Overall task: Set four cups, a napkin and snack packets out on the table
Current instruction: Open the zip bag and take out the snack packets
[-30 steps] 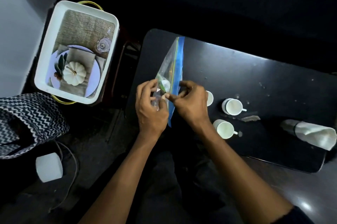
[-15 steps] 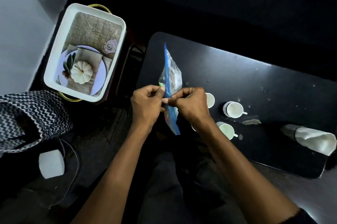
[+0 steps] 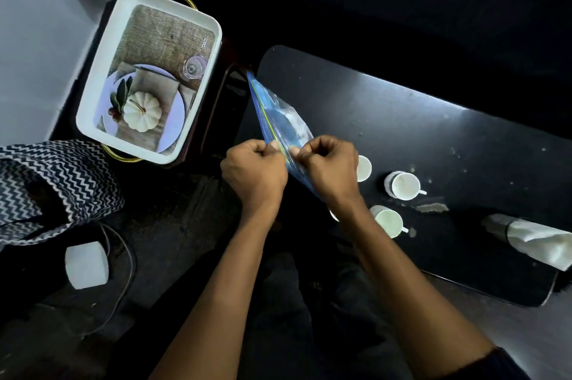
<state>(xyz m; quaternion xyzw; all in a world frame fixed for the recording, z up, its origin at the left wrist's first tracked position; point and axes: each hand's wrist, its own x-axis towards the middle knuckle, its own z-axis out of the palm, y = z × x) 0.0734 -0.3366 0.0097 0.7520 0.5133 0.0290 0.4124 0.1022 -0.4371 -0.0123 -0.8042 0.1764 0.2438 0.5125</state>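
Snack packets: presumably inside the zip bag [image 3: 280, 122], which is held edge-on over the near-left corner of the bench [image 3: 402, 119], not resting on it. Contents are a pale blur through the plastic, can't ID them.

Left hand [image 3: 252, 170] and right hand [image 3: 329, 169] sit on opposite sides of the blue seal strip, fingers narrow, both pinched on the strip. Looks like they're set to pull the seal apart, hence the bag held up in the air w/ the mouth facing the person.

Cups: two fully visible, far cup [image 3: 402, 185] and near cup [image 3: 387, 220], both upright on the bench w/ handles to the right. Third cup [image 3: 362, 167] is half hidden behind the right hand. A white sliver below the right wrist may be the fourth, can't confirm.

Napkin [image 3: 538, 240] is at the bench's right end, rolled, partly cut by the frame edge.

Off bench: white tray [image 3: 93, 101] w/ printed base, zigzag cloth [image 3: 46, 184] to the left.

Judgement: cups + napkin out, packets not yet.
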